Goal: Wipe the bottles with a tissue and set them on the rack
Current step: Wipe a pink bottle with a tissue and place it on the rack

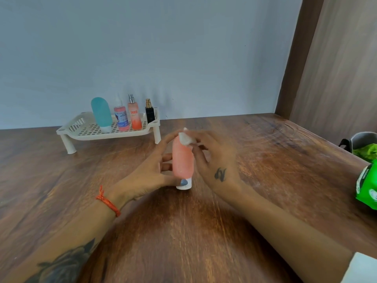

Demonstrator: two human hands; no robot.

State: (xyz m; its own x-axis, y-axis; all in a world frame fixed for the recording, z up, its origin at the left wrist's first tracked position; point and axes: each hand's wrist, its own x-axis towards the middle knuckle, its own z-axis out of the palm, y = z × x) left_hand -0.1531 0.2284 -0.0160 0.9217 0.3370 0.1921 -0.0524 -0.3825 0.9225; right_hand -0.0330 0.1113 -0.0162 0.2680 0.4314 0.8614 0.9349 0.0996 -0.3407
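A pink squeeze bottle [183, 160] stands on its white cap in the middle of the wooden table [265, 150]. My left hand [151, 172] grips it from the left, thumb on the cap. My right hand [216, 158] pinches a small wad of white tissue [186, 138] against the bottle's top. At the back left stands a cream slotted rack [85, 129]. On it stand a teal bottle [101, 114], a pink spray bottle with a label [121, 118], an orange-pink spray bottle [134, 116] and a small black perfume bottle [150, 113].
A green tissue packet [367, 184] lies at the table's right edge, with a grey bin holding green material [365, 144] behind it. A blue-grey wall runs along the back and a wooden panel stands at the right.
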